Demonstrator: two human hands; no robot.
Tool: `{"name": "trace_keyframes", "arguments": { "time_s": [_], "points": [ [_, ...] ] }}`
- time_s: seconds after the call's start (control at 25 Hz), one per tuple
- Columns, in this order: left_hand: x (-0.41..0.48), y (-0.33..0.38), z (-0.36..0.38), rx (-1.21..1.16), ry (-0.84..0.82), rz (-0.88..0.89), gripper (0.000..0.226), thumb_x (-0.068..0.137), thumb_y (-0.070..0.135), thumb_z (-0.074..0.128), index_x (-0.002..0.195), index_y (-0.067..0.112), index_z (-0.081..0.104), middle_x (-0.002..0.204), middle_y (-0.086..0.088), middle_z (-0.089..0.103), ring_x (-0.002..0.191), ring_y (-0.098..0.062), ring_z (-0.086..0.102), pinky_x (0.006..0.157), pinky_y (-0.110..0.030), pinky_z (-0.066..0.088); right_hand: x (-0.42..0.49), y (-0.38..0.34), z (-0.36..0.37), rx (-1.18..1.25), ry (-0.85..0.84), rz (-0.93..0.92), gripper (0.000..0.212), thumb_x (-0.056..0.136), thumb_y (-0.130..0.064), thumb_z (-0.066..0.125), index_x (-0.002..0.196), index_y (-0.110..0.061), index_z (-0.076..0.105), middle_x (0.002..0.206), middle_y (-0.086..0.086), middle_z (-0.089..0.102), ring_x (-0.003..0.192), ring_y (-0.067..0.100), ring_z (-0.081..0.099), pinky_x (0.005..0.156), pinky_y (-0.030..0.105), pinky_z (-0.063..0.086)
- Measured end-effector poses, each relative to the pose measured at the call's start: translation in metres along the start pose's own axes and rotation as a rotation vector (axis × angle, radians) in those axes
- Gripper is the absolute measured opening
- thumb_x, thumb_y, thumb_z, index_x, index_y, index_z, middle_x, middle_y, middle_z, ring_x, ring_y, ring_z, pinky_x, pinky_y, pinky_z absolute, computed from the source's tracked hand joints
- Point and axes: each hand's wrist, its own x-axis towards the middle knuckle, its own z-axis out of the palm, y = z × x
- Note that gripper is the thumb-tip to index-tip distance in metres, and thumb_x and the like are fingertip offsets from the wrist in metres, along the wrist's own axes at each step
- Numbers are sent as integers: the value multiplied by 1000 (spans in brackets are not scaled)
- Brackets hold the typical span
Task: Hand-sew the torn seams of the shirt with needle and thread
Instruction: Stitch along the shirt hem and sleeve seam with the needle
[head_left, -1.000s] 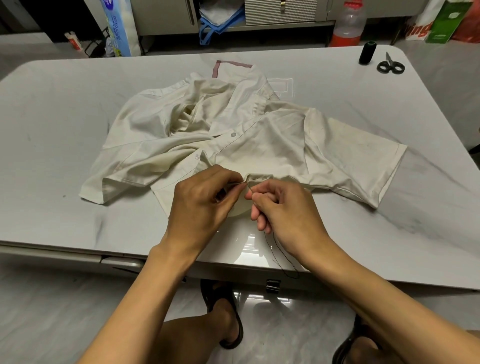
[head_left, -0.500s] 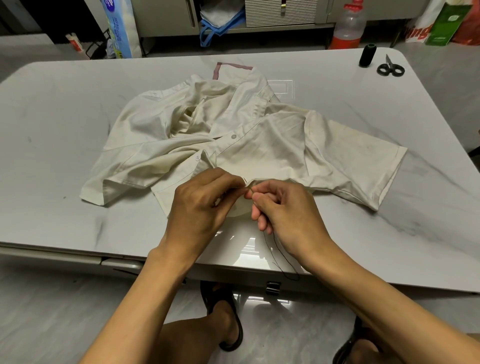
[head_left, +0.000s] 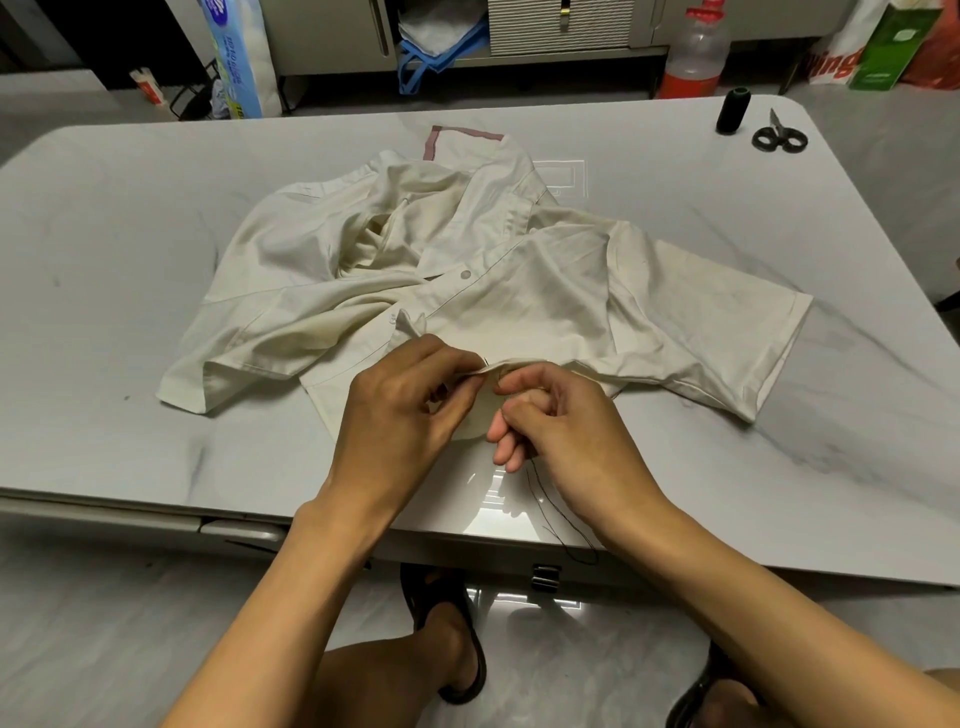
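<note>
— What's on the feed?

— The tabletop (head_left: 156, 260) fills my view. The shirt (head_left: 519, 291) lies crumpled at its centre, with the collar toward 12 o'clock and one sleeve out at 3 o'clock. The seam (head_left: 524, 362) I'm working on is at the shirt's 6 o'clock edge, lifted slightly off the surface.

— And the hands?

— My left hand (head_left: 405, 410) has its grip clenched on the folded fabric, thumb and forefinger pinching the seam from 9 o'clock. My right hand (head_left: 561, 426) meets it from 3 o'clock, almost touching the left, with its grip pinched tight at the fold. I take it to be holding the needle, but the needle is too small for me to make out.

— Tools?

— The scissors (head_left: 779, 137) and the black spool (head_left: 733, 111) sit together at the far 1 o'clock corner, well apart from the work. The thread (head_left: 563, 525) trails from under my right hand toward 5 o'clock, down to the tabletop's near edge.

— How do you want to do this stitch?

— I judge I'm mid-stitch. I'd hold the left pinch just beside the entry point so both layers lie aligned and taut. Then I'd push the needle through square to the fold and take only a small bite near the edge. I'd draw the thread out smoothly toward 3 o'clock until it's snug but not puckering. The slack by the edge could snag or knot, so I'd watch that loop as I pull.
</note>
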Motion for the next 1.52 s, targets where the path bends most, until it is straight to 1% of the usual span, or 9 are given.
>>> {"name": "trace_keyframes", "arguments": {
  "time_s": [0.2,0.44,0.72,1.0,1.16,1.24,1.32,1.44,1.52],
  "points": [
    [-1,-3,1,-18,3,47,6,85,8,79,91,9,76,79,1,66,66,-8,56,61,-22,47,0,0,2,47,50,-43,30,86,11,44,87,-18,37,64,12,64,51,26,53,49,33,40],
    [-2,1,0,3,-41,205,6,87,5,74,91,6,77,80,-4,68,71,-20,61,61,-32,47,2,2,3,71,60,-75,30,91,8,46,84,-19,34,63,7,62,51,23,51,49,33,38],
    [-2,1,-3,-67,-18,45,1,87,9,76,86,8,75,81,0,67,73,-6,59,64,-24,48,-2,1,7,18,27,-120,24,96,7,44,89,-16,39,67,7,66,58,29,63,61,40,52],
    [-2,-3,-4,-51,-60,157,7,89,10,73,91,6,77,86,-2,70,82,-13,60,72,-17,46,-3,-3,6,-13,55,-107,27,93,10,43,88,-15,35,70,14,66,57,30,62,58,40,50],
    [-3,-5,-7,-31,-40,120,8,88,14,74,91,8,78,86,-2,69,76,-8,58,70,-7,39,-6,-6,-1,-200,36,-133,15,96,-4,54,91,-17,48,71,6,71,64,18,70,68,39,57],
    [-4,-6,-7,-45,-22,100,9,87,16,75,90,8,78,85,-2,68,73,-8,59,66,-12,42,-4,-9,-11,-511,175,-277,7,96,-18,58,90,-21,58,72,-4,70,69,11,67,70,37,53],
    [-4,-6,-7,-57,-17,104,10,87,16,74,89,8,78,85,-2,69,73,-8,59,66,-13,44,1,-13,-20,-686,302,-394,9,95,-24,60,90,-23,68,79,-9,67,76,9,60,71,32,47],
    [-3,-5,-7,-60,-23,116,9,86,14,76,89,7,78,85,-2,69,73,-7,59,68,-10,42,11,-15,-23,-622,197,-294,12,91,-28,66,87,-24,77,94,-10,65,93,8,55,79,20,40],
    [-3,-5,-6,-52,-25,129,8,86,13,77,90,6,77,85,-3,69,74,-9,60,68,-12,43,13,-14,-19,-532,85,-206,9,86,-27,71,82,-26,79,94,-11,67,95,5,59,83,21,42]
  ]
}}
